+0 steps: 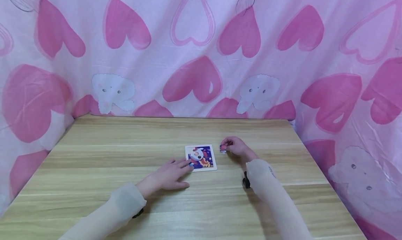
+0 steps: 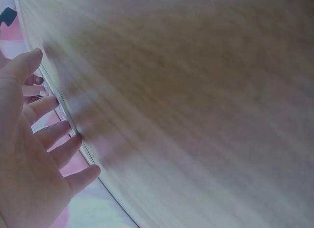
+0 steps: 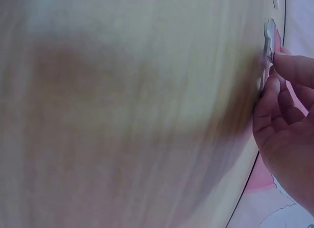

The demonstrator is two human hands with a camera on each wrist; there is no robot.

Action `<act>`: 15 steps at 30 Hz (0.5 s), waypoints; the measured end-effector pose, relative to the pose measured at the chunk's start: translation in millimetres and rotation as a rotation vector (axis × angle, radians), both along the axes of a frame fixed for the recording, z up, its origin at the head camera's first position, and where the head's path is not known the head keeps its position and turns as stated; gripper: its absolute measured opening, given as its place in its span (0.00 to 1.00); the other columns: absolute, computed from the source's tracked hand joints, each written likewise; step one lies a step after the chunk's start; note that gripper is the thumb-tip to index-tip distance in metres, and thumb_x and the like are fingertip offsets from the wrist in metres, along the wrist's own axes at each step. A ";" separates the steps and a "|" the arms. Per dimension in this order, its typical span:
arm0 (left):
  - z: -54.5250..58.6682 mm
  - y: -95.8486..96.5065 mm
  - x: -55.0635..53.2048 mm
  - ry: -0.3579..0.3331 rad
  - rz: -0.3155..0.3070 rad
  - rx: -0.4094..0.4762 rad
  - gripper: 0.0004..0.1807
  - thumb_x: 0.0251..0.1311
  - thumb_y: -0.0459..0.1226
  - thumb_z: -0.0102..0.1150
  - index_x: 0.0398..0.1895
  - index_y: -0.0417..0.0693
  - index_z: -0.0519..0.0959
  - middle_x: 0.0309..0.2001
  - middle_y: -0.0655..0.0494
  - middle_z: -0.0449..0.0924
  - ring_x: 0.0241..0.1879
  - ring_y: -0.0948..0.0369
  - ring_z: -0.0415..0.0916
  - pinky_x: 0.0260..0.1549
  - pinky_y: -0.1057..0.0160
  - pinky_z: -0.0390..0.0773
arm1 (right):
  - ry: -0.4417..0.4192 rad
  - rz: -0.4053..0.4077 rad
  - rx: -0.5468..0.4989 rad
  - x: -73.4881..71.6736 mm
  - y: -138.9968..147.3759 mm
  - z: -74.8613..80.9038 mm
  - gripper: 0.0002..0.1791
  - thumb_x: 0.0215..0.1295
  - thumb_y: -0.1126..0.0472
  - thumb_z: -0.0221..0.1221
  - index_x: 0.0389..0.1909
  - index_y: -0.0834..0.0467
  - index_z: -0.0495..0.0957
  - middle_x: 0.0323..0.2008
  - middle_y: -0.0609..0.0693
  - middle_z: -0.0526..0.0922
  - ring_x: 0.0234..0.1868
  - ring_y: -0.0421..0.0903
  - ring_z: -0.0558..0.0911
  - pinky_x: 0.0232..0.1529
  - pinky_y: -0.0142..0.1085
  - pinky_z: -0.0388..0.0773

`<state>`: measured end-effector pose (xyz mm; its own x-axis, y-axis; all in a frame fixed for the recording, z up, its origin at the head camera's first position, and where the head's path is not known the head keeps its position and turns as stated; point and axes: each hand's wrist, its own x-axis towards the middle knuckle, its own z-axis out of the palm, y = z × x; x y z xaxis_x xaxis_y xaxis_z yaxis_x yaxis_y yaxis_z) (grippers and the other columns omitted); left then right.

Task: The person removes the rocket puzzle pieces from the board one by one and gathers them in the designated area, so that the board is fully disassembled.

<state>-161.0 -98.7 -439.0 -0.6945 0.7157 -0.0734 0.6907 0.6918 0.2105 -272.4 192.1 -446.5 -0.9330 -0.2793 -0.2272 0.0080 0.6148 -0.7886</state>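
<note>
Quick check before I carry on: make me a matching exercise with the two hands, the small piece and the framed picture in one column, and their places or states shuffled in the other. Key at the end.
Column one
1. Left hand
2. Right hand
3. Small piece
4. Framed picture

Column two
A. Pinched between fingers, off to the right of the framed picture
B. Fingers bent, holding something
C. Lying flat on the table
D. Fingers extended, fingertips at the framed picture's left side

Right pairs: 1-D, 2-B, 3-A, 4-C
</note>
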 end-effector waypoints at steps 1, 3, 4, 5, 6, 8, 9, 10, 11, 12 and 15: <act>-0.3 0.1 0.0 0.000 0.000 -0.001 0.34 0.54 0.57 0.49 0.61 0.51 0.64 0.64 0.49 0.54 0.62 0.49 0.50 0.55 0.43 0.50 | -0.003 -0.005 0.003 -0.6 0.2 -0.3 0.08 0.57 0.73 0.53 0.37 0.61 0.76 0.32 0.52 0.75 0.35 0.48 0.71 0.33 0.35 0.69; -0.7 0.2 0.2 -0.001 0.001 0.001 0.34 0.54 0.57 0.49 0.61 0.51 0.64 0.64 0.49 0.54 0.62 0.49 0.50 0.55 0.43 0.50 | -0.003 -0.007 0.008 -1.6 0.7 -0.8 0.08 0.57 0.73 0.54 0.36 0.60 0.76 0.32 0.52 0.75 0.34 0.48 0.71 0.33 0.35 0.69; -0.8 0.3 0.4 -0.001 0.001 0.001 0.34 0.54 0.57 0.49 0.61 0.51 0.64 0.64 0.49 0.54 0.62 0.49 0.50 0.55 0.43 0.50 | -0.001 -0.005 0.012 -2.0 0.7 -0.9 0.08 0.57 0.73 0.54 0.36 0.60 0.76 0.32 0.52 0.75 0.34 0.48 0.71 0.33 0.35 0.69; -1.1 0.2 0.5 -0.002 0.001 0.002 0.34 0.54 0.57 0.49 0.61 0.51 0.64 0.64 0.49 0.54 0.62 0.49 0.50 0.55 0.43 0.50 | -0.003 -0.007 0.011 -2.1 0.6 -0.7 0.08 0.57 0.73 0.53 0.36 0.61 0.76 0.32 0.52 0.75 0.34 0.48 0.71 0.33 0.35 0.69; -1.3 0.2 0.6 -0.003 0.002 0.003 0.34 0.54 0.57 0.49 0.61 0.51 0.63 0.64 0.49 0.54 0.62 0.49 0.50 0.55 0.43 0.50 | -0.004 -0.012 0.010 -2.3 0.5 -0.7 0.08 0.56 0.73 0.53 0.36 0.61 0.77 0.32 0.52 0.75 0.34 0.48 0.71 0.33 0.35 0.69; -1.3 0.3 0.5 -0.003 0.003 0.002 0.34 0.54 0.57 0.49 0.61 0.51 0.63 0.64 0.49 0.54 0.62 0.50 0.50 0.55 0.43 0.51 | 0.010 -0.005 0.023 -2.5 0.2 -0.4 0.08 0.56 0.73 0.53 0.35 0.61 0.77 0.32 0.52 0.75 0.35 0.48 0.70 0.34 0.36 0.69; -1.6 0.3 0.3 -0.003 0.003 0.001 0.34 0.54 0.57 0.49 0.62 0.51 0.63 0.64 0.49 0.54 0.62 0.50 0.50 0.55 0.43 0.51 | 0.012 -0.008 0.029 -2.4 0.0 -0.1 0.08 0.57 0.73 0.53 0.35 0.61 0.77 0.32 0.52 0.75 0.35 0.48 0.70 0.34 0.36 0.69; -1.7 0.3 0.1 -0.002 0.004 0.000 0.34 0.54 0.57 0.49 0.62 0.51 0.63 0.64 0.49 0.54 0.62 0.50 0.50 0.55 0.43 0.51 | 0.013 -0.012 0.033 -2.4 -0.2 0.0 0.08 0.57 0.73 0.53 0.35 0.61 0.77 0.32 0.52 0.75 0.35 0.48 0.70 0.34 0.36 0.69; -1.9 0.3 -0.2 -0.001 0.004 0.000 0.34 0.54 0.57 0.49 0.62 0.51 0.63 0.64 0.49 0.54 0.62 0.50 0.50 0.55 0.43 0.51 | 0.012 -0.017 0.036 -2.3 -0.5 0.2 0.08 0.57 0.73 0.53 0.35 0.60 0.77 0.33 0.52 0.75 0.35 0.49 0.70 0.35 0.36 0.69; -2.1 0.3 -0.6 -0.001 0.005 -0.001 0.34 0.54 0.57 0.49 0.62 0.51 0.63 0.64 0.49 0.54 0.62 0.50 0.50 0.55 0.43 0.51 | 0.014 -0.019 0.042 -2.3 -0.6 0.3 0.08 0.57 0.73 0.53 0.35 0.60 0.77 0.33 0.52 0.75 0.35 0.49 0.70 0.35 0.36 0.69; -2.4 0.3 -0.9 -0.002 0.006 -0.001 0.34 0.54 0.57 0.49 0.61 0.51 0.64 0.64 0.49 0.54 0.62 0.50 0.50 0.55 0.43 0.52 | 0.027 -0.020 0.057 -2.4 -1.2 0.9 0.09 0.57 0.73 0.52 0.35 0.60 0.76 0.33 0.52 0.74 0.36 0.48 0.70 0.36 0.36 0.69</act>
